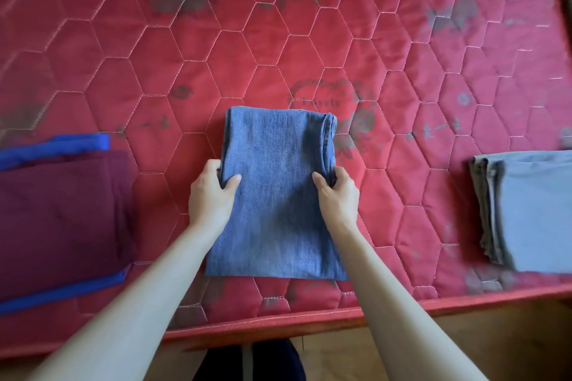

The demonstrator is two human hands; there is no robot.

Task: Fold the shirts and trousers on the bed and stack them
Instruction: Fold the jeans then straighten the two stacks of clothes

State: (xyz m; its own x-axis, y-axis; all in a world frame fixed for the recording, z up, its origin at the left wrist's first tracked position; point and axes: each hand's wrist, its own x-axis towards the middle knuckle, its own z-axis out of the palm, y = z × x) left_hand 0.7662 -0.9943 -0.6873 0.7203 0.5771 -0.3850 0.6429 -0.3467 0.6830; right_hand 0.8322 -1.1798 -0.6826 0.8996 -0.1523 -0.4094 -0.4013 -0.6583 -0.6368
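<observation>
A folded pair of blue denim trousers [275, 192] lies flat in the middle of the red quilted bed [278, 40], a tall rectangle with its layered fold edges showing along the right side and top right corner. Well apart to its left lies a folded maroon shirt [58, 219], resting on top of a folded bright blue garment [62, 145] whose edges stick out beyond it at the far and near sides. Well apart to the right, near the bed's edge, lies a folded grey-blue garment [538, 210] atop folded khaki layers [483, 195].
</observation>
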